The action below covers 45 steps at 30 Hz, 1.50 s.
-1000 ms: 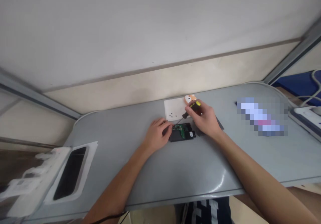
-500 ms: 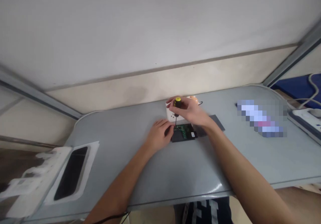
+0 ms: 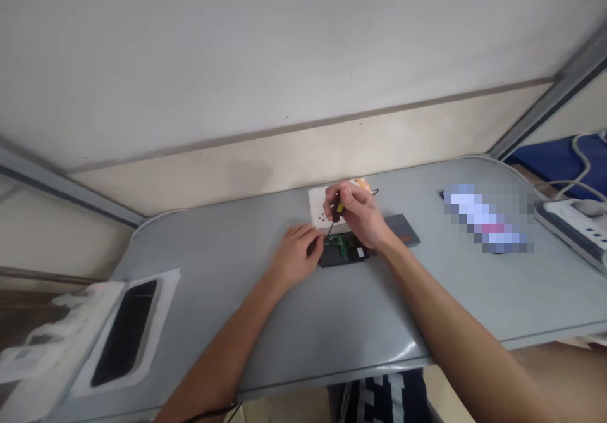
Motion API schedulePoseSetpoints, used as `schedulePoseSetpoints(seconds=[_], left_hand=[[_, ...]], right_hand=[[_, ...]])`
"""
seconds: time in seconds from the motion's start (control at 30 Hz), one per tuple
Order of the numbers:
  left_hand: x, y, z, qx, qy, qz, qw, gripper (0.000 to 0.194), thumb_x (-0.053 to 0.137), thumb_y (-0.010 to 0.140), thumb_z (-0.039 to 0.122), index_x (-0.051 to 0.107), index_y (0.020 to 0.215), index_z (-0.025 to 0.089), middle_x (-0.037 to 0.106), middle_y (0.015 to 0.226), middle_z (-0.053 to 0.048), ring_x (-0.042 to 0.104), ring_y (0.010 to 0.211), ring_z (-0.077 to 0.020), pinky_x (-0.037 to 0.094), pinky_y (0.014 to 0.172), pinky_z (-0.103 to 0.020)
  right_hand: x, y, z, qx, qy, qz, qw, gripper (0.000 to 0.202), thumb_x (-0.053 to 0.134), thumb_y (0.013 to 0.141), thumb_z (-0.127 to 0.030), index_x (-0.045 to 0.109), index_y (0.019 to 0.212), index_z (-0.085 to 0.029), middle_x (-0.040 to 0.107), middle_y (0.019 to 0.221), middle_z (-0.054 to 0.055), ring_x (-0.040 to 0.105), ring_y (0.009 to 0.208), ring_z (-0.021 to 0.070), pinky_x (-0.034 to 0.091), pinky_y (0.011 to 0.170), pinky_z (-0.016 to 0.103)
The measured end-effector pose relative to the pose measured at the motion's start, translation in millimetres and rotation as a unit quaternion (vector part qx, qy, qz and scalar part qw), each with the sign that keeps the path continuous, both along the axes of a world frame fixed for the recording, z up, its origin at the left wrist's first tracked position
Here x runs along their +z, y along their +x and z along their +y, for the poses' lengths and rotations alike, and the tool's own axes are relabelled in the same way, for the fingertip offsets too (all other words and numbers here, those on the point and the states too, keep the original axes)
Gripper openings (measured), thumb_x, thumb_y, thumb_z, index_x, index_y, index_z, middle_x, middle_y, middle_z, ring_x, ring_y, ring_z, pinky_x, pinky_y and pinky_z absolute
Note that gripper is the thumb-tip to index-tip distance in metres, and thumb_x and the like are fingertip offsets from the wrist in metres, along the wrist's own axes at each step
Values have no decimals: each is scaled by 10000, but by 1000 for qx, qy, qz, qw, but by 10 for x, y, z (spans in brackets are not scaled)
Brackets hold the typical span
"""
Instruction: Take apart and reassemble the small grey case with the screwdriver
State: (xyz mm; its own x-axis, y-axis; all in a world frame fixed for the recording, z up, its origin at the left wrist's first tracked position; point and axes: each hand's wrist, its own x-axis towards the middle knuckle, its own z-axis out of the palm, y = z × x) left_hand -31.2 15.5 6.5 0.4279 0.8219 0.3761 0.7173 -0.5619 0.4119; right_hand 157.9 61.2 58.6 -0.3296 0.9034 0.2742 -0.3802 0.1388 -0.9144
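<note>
My right hand (image 3: 358,213) is closed around a black-and-yellow screwdriver (image 3: 338,212). The tool leans, its thin shaft running down to the upper left part of a green circuit board (image 3: 343,246). That board sits in a flat black device (image 3: 333,256) lying on the table, with a small white label at its right. At the device's left edge, my left hand (image 3: 298,252) grips it with thumb and bent fingers, the palm side low over the tabletop. Just behind is a white card (image 3: 317,207) with several small dark dots on it, partly hidden by my right hand.
A dark grey flat panel (image 3: 402,230) lies right of the device. A black phone (image 3: 126,331) rests on white paper at left beside a white power strip (image 3: 71,341) with plugs. A blurred-out item (image 3: 488,217) and another power strip (image 3: 576,227) are on the right of the grey table (image 3: 227,252).
My right hand has turned around the screwdriver, so the handle is now more tilted and its yellow end is covered. My left hand stays at the device's edge. The whole view shifted slightly.
</note>
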Motion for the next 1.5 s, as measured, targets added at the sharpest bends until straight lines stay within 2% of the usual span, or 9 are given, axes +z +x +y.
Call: schedulePoseSetpoints(seconds=[0.13, 0.33, 0.63, 0.83, 0.97, 1.07, 1.2, 1.3, 1.5], left_hand=[[-11, -11, 9, -9, 0, -9, 1000, 191, 494, 1036, 180, 680, 1030, 219, 725, 965, -35, 674, 943, -210, 508, 897, -393], [-20, -11, 12, -2, -2, -1, 1000, 193, 498, 1035, 173, 687, 1041, 211, 726, 972, -38, 670, 939, -208, 503, 895, -390], [-11, 0, 13, 1, 5, 4, 1000, 197, 490, 1043, 186, 683, 1010, 209, 721, 955, -40, 659, 926, -212, 506, 881, -391], [-2, -14, 16, -10, -3, -13, 1000, 183, 508, 1031, 174, 687, 1026, 212, 729, 978, -38, 668, 937, -208, 511, 892, -391], [-10, -25, 22, -13, -11, -20, 1000, 189, 504, 1041, 198, 691, 1039, 221, 735, 987, -40, 676, 944, -207, 519, 898, -387], [-20, -25, 27, -8, -11, -17, 1000, 193, 501, 1041, 202, 693, 1040, 221, 732, 980, -42, 672, 940, -210, 521, 893, -393], [-16, -19, 28, -6, -8, -15, 1000, 190, 506, 1036, 194, 695, 1027, 217, 721, 952, -42, 660, 919, -210, 519, 880, -392], [-4, -17, 25, -4, -9, -9, 1000, 188, 510, 1032, 185, 695, 1023, 215, 714, 949, -43, 653, 920, -215, 519, 875, -394], [-9, -23, 27, -7, -10, -12, 1000, 183, 506, 1039, 193, 688, 1034, 215, 719, 967, -41, 658, 936, -216, 518, 892, -396]], right_hand=[[-46, -47, 0, -58, -16, 2, 998, 524, 663, 892, -700, 375, 813, -270, 458, 657, -59, 435, 542, 119, 442, 547, 285], [-105, -153, 34, -84, -13, 87, 993, 540, 657, 915, -675, 346, 774, -257, 282, 584, -98, 259, 490, 85, 271, 465, 236], [-29, -51, 30, -6, -24, 89, 996, 457, 538, 1003, -629, 718, 1124, -227, 480, 709, -22, 452, 599, 125, 393, 575, 293], [-83, -82, 5, -24, -2, 61, 998, 426, 679, 935, -605, 556, 797, -221, 590, 745, -10, 545, 601, 116, 411, 568, 282], [-87, -128, 10, -52, -35, 92, 994, 501, 730, 894, -609, 403, 774, -248, 419, 570, -87, 356, 458, 84, 279, 462, 244], [-55, -106, 35, -46, -61, 132, 988, 530, 633, 911, -710, 463, 751, -235, 305, 552, -88, 235, 473, 84, 212, 457, 245], [-16, -23, 60, 8, -96, 155, 983, 472, 609, 940, -672, 637, 856, -208, 473, 701, -16, 441, 589, 119, 373, 553, 279], [-25, -3, 62, 10, -90, 139, 986, 433, 724, 885, -622, 606, 832, -209, 577, 855, 19, 563, 721, 141, 457, 671, 301], [-91, -91, 67, -14, -48, 120, 991, 485, 635, 940, -662, 446, 795, -240, 302, 615, -83, 241, 526, 93, 220, 520, 258]])
